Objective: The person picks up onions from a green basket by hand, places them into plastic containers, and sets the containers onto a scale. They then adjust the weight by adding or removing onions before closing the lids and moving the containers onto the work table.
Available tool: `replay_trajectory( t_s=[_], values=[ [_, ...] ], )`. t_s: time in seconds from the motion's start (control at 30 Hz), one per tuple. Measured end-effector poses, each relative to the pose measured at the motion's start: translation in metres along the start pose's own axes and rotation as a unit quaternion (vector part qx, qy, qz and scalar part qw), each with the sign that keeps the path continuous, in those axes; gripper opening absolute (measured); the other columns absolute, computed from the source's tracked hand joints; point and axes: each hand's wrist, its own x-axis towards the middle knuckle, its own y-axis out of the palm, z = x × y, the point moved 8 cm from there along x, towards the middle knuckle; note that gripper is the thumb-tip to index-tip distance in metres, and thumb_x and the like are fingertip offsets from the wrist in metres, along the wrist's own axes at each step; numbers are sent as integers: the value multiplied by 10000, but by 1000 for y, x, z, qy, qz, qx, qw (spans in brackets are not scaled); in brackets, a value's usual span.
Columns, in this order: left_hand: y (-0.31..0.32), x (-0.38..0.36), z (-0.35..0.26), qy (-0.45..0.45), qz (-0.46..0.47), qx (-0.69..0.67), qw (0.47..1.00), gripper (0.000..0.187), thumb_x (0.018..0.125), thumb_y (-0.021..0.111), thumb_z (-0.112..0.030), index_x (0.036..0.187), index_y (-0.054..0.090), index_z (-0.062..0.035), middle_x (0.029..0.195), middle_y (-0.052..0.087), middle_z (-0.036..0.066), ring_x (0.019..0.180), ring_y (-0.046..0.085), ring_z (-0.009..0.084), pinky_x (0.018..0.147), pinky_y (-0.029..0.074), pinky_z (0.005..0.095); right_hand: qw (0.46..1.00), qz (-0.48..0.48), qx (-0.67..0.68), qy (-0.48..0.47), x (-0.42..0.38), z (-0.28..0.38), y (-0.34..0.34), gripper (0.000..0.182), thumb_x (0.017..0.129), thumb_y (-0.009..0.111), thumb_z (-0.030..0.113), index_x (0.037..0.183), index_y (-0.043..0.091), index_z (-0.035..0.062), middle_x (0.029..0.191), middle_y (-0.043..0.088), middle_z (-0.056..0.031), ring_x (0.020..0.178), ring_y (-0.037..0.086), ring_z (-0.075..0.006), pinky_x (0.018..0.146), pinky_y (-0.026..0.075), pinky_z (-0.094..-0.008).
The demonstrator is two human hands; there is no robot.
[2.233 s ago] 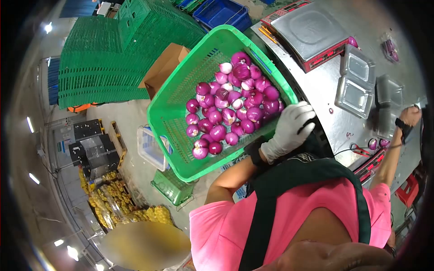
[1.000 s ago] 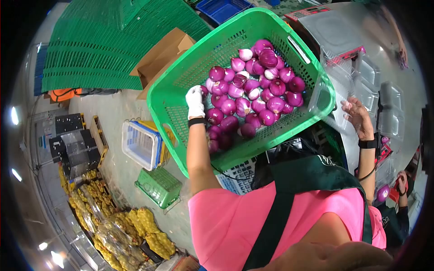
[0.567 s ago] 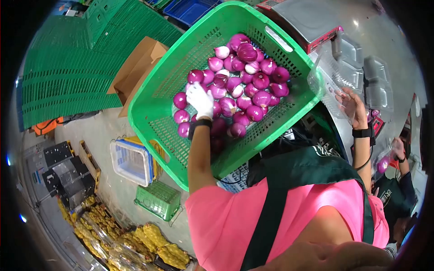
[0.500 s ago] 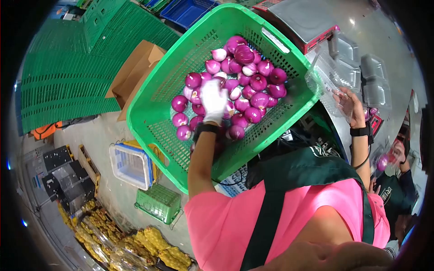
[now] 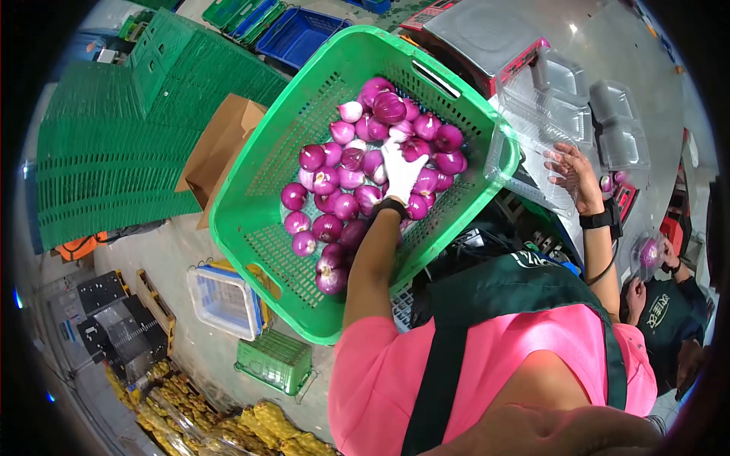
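My left hand (image 5: 401,173), in a white glove, reaches into a green plastic basket (image 5: 245,163). Its thumb and fingers close around a red onion (image 5: 415,148). Many peeled, shiny purple onions lie around it, a few with white patches. My bare right hand (image 5: 578,178) is at the basket's right side, its fingers against a clear plastic clamshell container (image 5: 525,163). The container is tilted, with one edge over the basket rim; its transparency makes the exact grip hard to see.
More clear containers (image 5: 620,125) lie on the metal table beside a red-edged scale (image 5: 487,34). Stacked green crates (image 5: 106,144) and a cardboard box (image 5: 217,152) stand left. A co-worker (image 5: 661,319) at far right holds an onion in clear packaging (image 5: 648,252).
My left hand has moved right and slightly up within the basket, from the left onions onto one farther right. My right hand stays at the clamshell, its fingers more spread. The view has shifted slightly.
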Motion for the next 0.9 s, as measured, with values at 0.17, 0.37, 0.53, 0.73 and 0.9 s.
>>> replay_trajectory(
  t_s=[0.17, 0.37, 0.53, 0.73, 0.9],
  values=[
    [-19, -13, -21, -219, 102, -411, 879, 765, 734, 755, -252, 1337, 319, -77, 1254, 412, 136, 1028, 545, 264, 709, 529, 350, 1000, 2, 3, 0, -3, 0, -8, 442, 889, 519, 261, 1254, 429, 29, 1100, 617, -87, 960, 598, -179, 745, 480, -323],
    [-25, -3, -93, 32, 135, -61, 988, 299, 879, 594, -278, 1091, 565, -70, 993, 590, 8, 877, 602, 176, 769, 504, 319, 1000, 2, 14, 10, -2, 0, -10, 417, 889, 516, 245, 1241, 436, 37, 1093, 617, -79, 954, 599, -169, 732, 484, -304],
    [29, 15, -58, -137, 179, -71, 972, 525, 791, 664, -383, 1141, 505, -26, 963, 575, 119, 884, 594, 207, 750, 486, 338, 1000, -1, 23, 13, 3, -1, -19, 396, 879, 544, 245, 1216, 458, 55, 1080, 620, -74, 944, 605, -163, 708, 494, -288],
    [76, 11, -75, 13, 231, 325, 917, 828, 747, 677, -431, 1337, 358, 56, 1075, 595, 267, 1044, 576, 366, 906, 455, 399, 999, 13, -26, -16, 4, 9, -9, 374, 875, 562, 245, 1194, 494, 63, 1065, 612, -46, 913, 590, -136, 692, 480, -273],
    [5, 17, -66, -67, 83, -104, 989, 726, 759, 721, -277, 1326, 399, 43, 1176, 573, 171, 1035, 577, 287, 927, 447, 353, 995, 8, -52, -80, 8, 31, -5, 339, 895, 530, 243, 1188, 518, 73, 1051, 593, -29, 862, 570, -121, 687, 469, -265]
  ],
)
